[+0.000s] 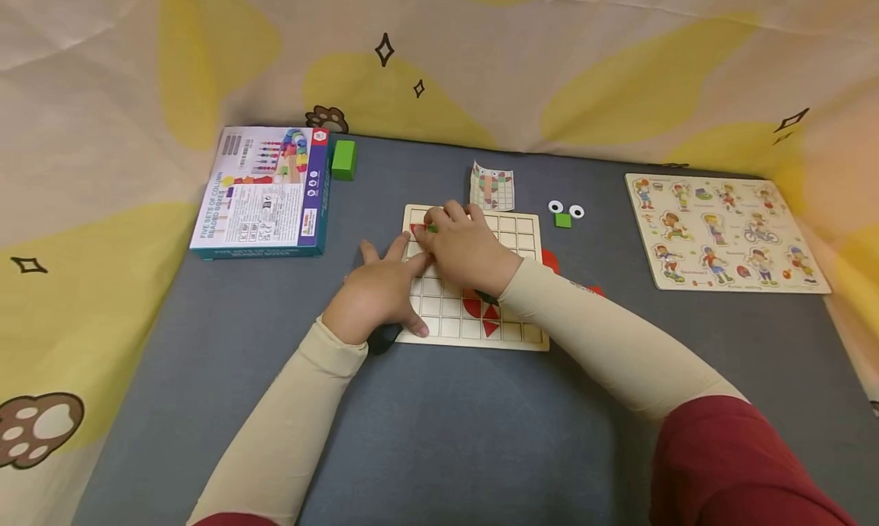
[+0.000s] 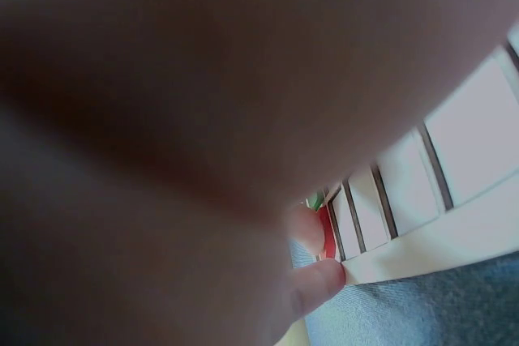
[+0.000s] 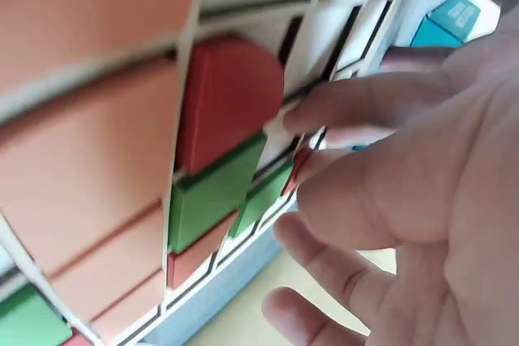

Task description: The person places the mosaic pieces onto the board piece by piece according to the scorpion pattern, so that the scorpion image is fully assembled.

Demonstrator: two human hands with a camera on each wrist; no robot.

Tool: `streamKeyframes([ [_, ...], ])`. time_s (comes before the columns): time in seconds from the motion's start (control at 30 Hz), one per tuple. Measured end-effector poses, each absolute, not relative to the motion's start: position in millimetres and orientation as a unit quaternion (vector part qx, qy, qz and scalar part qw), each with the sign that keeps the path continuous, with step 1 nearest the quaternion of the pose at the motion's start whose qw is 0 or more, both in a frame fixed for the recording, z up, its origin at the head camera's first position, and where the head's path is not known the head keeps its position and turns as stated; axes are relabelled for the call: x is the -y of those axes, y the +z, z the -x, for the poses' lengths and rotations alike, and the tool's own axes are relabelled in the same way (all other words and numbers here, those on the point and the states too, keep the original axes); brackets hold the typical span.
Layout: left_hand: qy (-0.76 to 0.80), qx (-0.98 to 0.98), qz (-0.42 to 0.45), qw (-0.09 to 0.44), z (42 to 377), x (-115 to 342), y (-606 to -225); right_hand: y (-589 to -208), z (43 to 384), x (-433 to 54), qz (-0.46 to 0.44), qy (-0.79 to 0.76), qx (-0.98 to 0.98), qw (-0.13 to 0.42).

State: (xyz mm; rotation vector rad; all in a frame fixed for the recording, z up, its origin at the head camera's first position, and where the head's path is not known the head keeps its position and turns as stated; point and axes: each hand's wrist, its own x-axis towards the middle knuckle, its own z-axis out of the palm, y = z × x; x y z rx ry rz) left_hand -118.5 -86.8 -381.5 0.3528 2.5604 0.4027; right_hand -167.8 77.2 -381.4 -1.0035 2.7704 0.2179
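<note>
A wooden grid board point(image 1: 431, 306) lies in the middle of the table. My left hand point(image 1: 379, 291) rests along its left side, fingers spread, thumb on the lower left part. Over the upper left part is my right hand point(image 1: 474, 253), its fingertips at a red piece point(image 1: 415, 228) and a green piece point(image 1: 432, 228) in the top row. In the right wrist view, a rounded red piece point(image 3: 231, 103), a green piece point(image 3: 217, 192) and orange pieces point(image 3: 105, 160) sit in the squares. Red triangles point(image 1: 491, 312) lie in lower squares. The right hand and forearm hide much of the board.
Behind the board stands a pattern card point(image 1: 491, 188). Two googly eyes point(image 1: 577, 212) and a green square point(image 1: 563, 221) lie to its right. Red pieces point(image 1: 550, 261) show beside the right forearm. A boxed toy point(image 1: 264, 198), a green block point(image 1: 344, 160) and a picture puzzle point(image 1: 728, 236) flank them.
</note>
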Motion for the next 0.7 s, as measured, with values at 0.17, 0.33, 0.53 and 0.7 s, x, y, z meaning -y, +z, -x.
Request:
streamKeyframes([
  [0.17, 0.155, -0.944, -0.123, 0.263, 117.9, 87.1, -377.5, -379.3, 174.9, -85.7, 0.336, 0.040, -0.937, 0.092],
  [0.33, 0.156, -0.943, -0.121, 0.269, 117.3, 85.9, -374.2, -378.6, 178.4, -91.0, 0.332, 0.005, -0.934, 0.135],
  [0.53, 0.156, -0.941, -0.124, 0.274, 117.6, 85.2, -372.2, -377.0, 179.4, -89.1, 0.350, 0.001, -0.926, 0.140],
  [0.7, 0.158, -0.940, -0.122, 0.276, 117.0, 84.7, -371.5, -377.8, 182.5, -92.9, 0.347, -0.010, -0.925, 0.152],
])
